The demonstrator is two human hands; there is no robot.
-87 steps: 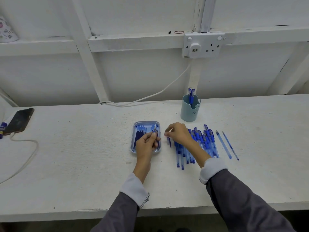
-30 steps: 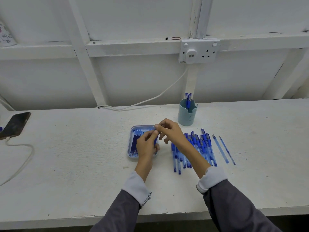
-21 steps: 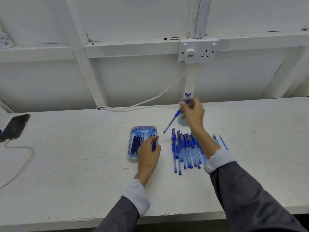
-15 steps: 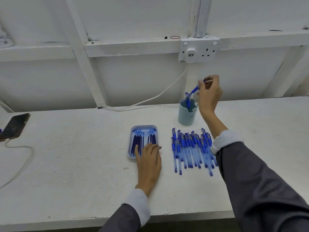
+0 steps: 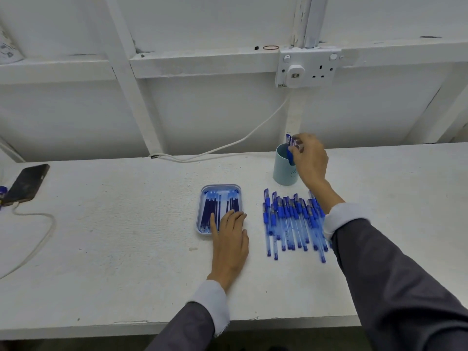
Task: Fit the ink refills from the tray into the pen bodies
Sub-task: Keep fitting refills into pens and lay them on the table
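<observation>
A: Where's the stock rn?
B: In the middle: the dark blue ink refills [image 5: 211, 211] lie lengthwise in the pale blue plastic tray [image 5: 202, 196]. The clear blue pen bodies [image 5: 291, 224] sit in a loose row just right of it, not touching. Can't tell which are filled.
A: Hands?
B: So: left hand [image 5: 231, 239] is flat, fingers straight, tips over the tray's near right corner on the refill ends, gripping nothing. The right hand [image 5: 310, 158] is up at the pale teal plastic cup [image 5: 282, 173] behind the row, fingers curled, pinching a blue capped pen [image 5: 290, 148] at the rim.
A: Step, imo?
B: Dropping a done pen in the cup, I'd judge. Let go only once the tip's well inside, w/o knocking the cup, which prob tips easily. Left should pin the tray vs skidding, then lift one refill only; they're thin & packed close.
A: Bench & room?
B: The rough white painted bench [image 5: 114, 236] has a black phone [image 5: 26, 182] at far left on a white charging cable [image 5: 52, 221]. White panelled wall behind. A white double wall socket [image 5: 307, 67] sits above the cup, w/ a white cord [image 5: 215, 150] running down-left to the bench.
</observation>
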